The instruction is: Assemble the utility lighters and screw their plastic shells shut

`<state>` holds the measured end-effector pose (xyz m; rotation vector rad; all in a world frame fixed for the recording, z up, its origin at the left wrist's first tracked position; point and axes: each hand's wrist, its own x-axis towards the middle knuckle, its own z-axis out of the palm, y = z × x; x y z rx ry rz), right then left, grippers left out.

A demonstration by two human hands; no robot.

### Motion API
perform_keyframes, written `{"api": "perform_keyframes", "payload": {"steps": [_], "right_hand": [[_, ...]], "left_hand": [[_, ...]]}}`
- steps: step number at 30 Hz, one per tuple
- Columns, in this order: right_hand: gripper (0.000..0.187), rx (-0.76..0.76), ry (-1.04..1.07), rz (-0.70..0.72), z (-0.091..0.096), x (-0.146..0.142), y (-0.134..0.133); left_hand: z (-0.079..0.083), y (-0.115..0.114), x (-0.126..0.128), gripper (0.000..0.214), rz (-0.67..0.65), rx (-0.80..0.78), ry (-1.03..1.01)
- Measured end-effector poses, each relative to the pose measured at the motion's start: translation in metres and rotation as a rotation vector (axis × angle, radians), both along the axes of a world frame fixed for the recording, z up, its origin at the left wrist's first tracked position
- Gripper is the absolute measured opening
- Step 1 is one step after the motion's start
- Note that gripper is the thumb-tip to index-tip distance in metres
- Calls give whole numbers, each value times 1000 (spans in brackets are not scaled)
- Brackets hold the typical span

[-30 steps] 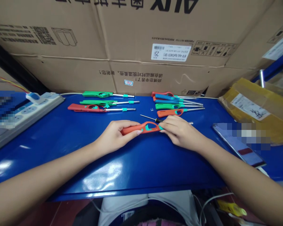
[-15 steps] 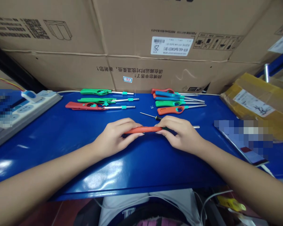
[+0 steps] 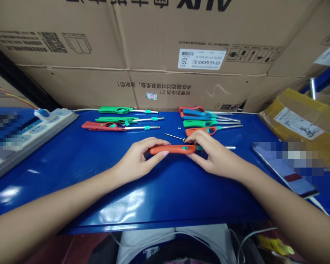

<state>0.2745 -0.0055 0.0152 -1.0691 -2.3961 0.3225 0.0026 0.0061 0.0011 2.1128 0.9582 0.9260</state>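
Both hands hold one orange long-nosed lighter (image 3: pixel 172 149) level just above the blue table (image 3: pixel 159 190). My left hand (image 3: pixel 139 158) pinches its handle end. Fingers of my right hand (image 3: pixel 212 154) are wrapped round the teal end, and the metal nozzle (image 3: pixel 230 147) sticks out to the right. The lighter is turned edge-up, showing a small teal button. A thin black-handled screwdriver (image 3: pixel 176 137) lies on the table just behind the lighter.
Three lighters (image 3: pixel 118 119) lie in a row at back left, several more lighters (image 3: pixel 206 119) at back right. A white power strip (image 3: pixel 35 126) sits at left, a phone (image 3: pixel 284 168) and a yellow parcel (image 3: pixel 302 124) at right. Cardboard boxes (image 3: pixel 159 55) close off the back.
The lighter has been rolled about its long axis, from lying flat with its trigger hole showing to edge-up. Both hands kept their grip and barely shifted.
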Motion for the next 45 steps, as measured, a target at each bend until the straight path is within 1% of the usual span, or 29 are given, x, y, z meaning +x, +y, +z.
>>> {"api": "perform_keyframes", "payload": {"steps": [2, 3, 4, 8, 10, 13, 15, 17, 18, 20, 23, 26, 27, 29, 31, 33, 34, 36, 38, 39, 42, 45], "right_hand": [[47, -109, -58, 7, 1, 0, -3], [53, -153, -78, 14, 1, -1, -4], [54, -185, -86, 24, 0, -2, -6], [39, -202, -82, 63, -1, -5, -8], [35, -187, -88, 64, -2, -5, -8], [30, -131, -136, 47, -2, -3, -5], [27, -78, -208, 44, -1, -1, -2], [28, -27, -257, 41, 1, 2, 1], [28, -3, -256, 26, 2, 4, 3], [24, 48, -225, -51, 4, 6, 6], [16, 106, -246, -215, 3, 11, 9], [23, 50, -353, -308, -1, 16, 11], [22, 16, -381, -324, -2, 17, 12], [15, -25, -406, -343, -3, 18, 12], [8, -20, -405, -359, -3, 16, 11], [7, -27, -348, -375, -2, 13, 10], [8, -33, -282, -376, -1, 10, 9], [15, -26, -86, -355, 0, 5, 8], [22, 26, 109, -332, 1, 2, 8], [25, 60, 172, -334, 1, 1, 8], [25, 163, 263, -400, 1, 2, 10], [26, 247, 265, -456, -2, 7, 15]], "left_hand": [[-2, 0, 0, 31, -38, 21, -59], [-3, 0, 0, 32, -55, 27, -75], [-4, 0, 0, 32, -71, 32, -82], [-5, -2, 1, 34, -89, 62, -56], [-5, -3, 2, 35, -88, 34, -38], [-4, -3, 1, 32, -87, -15, 22], [-4, -2, 0, 30, -105, 18, 109], [-5, 0, -2, 31, -146, 74, 195], [-5, 0, -3, 32, -170, 97, 225], [-5, 1, -5, 32, -197, 135, 275], [-3, 0, -7, 32, -173, 188, 366], [1, -1, -9, 32, -140, 181, 422], [3, -2, -10, 31, -134, 174, 430], [7, -3, -10, 29, -129, 165, 446], [9, -3, -10, 29, -122, 149, 466], [10, -3, -10, 29, -110, 122, 483], [11, -3, -10, 29, -103, 108, 489], [11, -3, -9, 28, -94, 87, 491], [10, -4, -8, 27, -91, 78, 484], [10, -4, -8, 27, -90, 78, 481], [10, -6, -7, 27, -88, 97, 474], [10, -7, -7, 28, -91, 112, 468]]}}
